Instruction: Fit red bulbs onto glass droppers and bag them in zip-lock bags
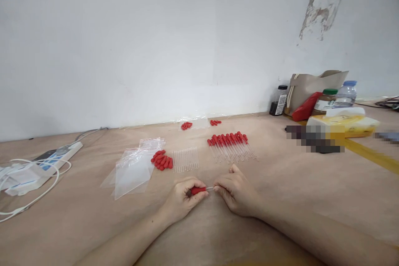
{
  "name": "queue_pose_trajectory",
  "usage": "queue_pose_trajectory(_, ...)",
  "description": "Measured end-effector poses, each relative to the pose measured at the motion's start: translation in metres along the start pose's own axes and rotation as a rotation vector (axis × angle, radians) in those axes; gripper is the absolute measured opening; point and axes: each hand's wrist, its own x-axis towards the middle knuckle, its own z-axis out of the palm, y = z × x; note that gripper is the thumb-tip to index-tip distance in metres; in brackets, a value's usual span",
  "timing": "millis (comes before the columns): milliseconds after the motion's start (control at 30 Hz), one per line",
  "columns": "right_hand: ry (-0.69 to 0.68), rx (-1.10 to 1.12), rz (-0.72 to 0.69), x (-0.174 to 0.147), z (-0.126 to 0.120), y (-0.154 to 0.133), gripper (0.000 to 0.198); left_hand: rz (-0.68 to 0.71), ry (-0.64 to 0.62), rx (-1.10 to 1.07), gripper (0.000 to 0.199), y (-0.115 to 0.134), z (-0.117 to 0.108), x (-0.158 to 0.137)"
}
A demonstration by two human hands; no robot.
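My left hand [186, 196] pinches a red rubber dropper bulb [198, 190] low over the front of the table. From the bulb's right end a thin glass tube [210, 188] runs into the closed fingers of my right hand [236, 191]. Beyond my left hand lie a heap of loose red bulbs [162, 160] and a row of bare glass tubes [186, 159]. Farther right, several droppers [229, 145] lie side by side, red bulbs at the back and tubes toward me. The tube's right end is hidden by my fingers.
Clear zip bags [132, 170] overlap at the left, with a power strip [46, 172] and white cables beyond. Small bags with red bulbs [186, 126] lie near the wall. A tissue pack [343, 124], a dark bottle [278, 100], a jar [324, 102] and a grey bag [304, 87] stand at right.
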Motion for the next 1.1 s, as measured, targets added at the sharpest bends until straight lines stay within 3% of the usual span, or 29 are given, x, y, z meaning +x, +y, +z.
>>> queue_pose_trajectory(267, -0.090, -0.153, -0.029, 0.007, -0.013, 0.000, 0.023, 0.083, 0.021, 0.037, 0.014, -0.001, -0.004, 0.006)
queue_pose_trajectory(367, -0.104, -0.230, -0.028, 0.005, -0.022, 0.002, 0.020, 0.026, 0.102, 0.063, 0.023, -0.007, -0.006, 0.003)
queue_pose_trajectory(467, -0.069, -0.118, 0.207, 0.003, -0.026, 0.012, 0.018, -0.118, 0.127, 0.108, 0.037, -0.015, -0.009, -0.001)
queue_pose_trajectory(567, -0.023, 0.089, 0.552, 0.012, -0.028, 0.029, 0.021, -0.144, -0.046, 0.154, 0.015, -0.020, -0.012, -0.001)
queue_pose_trajectory(667, 0.007, 0.107, 0.739, 0.031, -0.027, 0.042, 0.021, -0.117, -0.121, 0.209, 0.013, -0.019, -0.013, 0.001)
queue_pose_trajectory(867, 0.075, -0.157, 0.794, 0.073, -0.006, 0.048, 0.023, -0.110, -0.122, 0.223, 0.015, -0.013, -0.015, 0.001)
queue_pose_trajectory(1100, -0.044, -0.301, 0.833, 0.086, 0.018, 0.060, 0.027, -0.109, -0.126, 0.201, 0.014, -0.014, -0.015, 0.001)
